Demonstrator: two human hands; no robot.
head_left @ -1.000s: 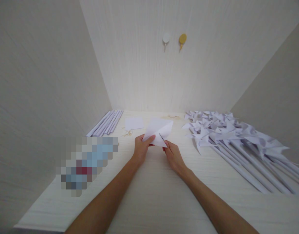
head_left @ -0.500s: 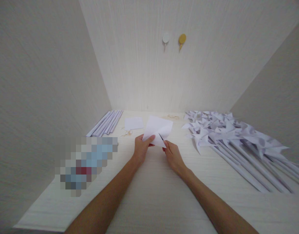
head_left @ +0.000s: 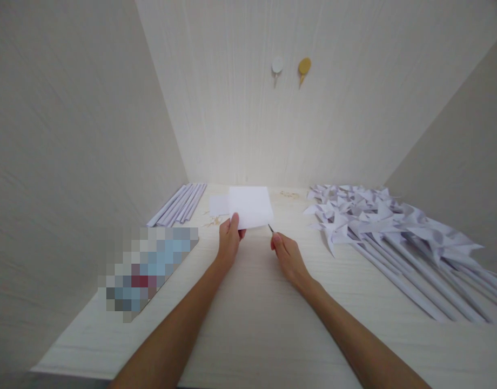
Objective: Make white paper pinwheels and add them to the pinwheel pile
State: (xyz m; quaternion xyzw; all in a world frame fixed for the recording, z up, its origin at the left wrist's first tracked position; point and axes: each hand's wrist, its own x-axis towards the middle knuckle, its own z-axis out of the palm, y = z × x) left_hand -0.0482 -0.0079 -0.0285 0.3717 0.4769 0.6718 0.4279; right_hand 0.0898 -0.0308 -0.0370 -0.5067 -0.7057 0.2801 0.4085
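My left hand (head_left: 229, 237) pinches the lower left corner of a white square sheet of paper (head_left: 252, 206), thumb on top, held above the table. My right hand (head_left: 288, 254) is closed around a small pair of scissors (head_left: 271, 228); only the dark pointed blades show, and the handles are hidden in the fingers. The blade tips are at the paper's lower right corner; whether they touch it I cannot tell. Behind the held sheet, another stack or sheet of white paper (head_left: 218, 206) lies on the table, partly covered from view.
White paper tubes (head_left: 179, 204) lie at the back left, with small tan bits (head_left: 213, 221) nearby and more tan bits (head_left: 289, 194) at the back. A blurred-out object (head_left: 155, 270) lies at left. Several paper pinwheels (head_left: 378, 216) on sticks are heaped at right. Two round hooks (head_left: 304, 66) hang on the wall.
The scissor blades have come out of the paper. My left hand has moved the sheet slightly left and turned it, so its edges now lie nearly square to me.
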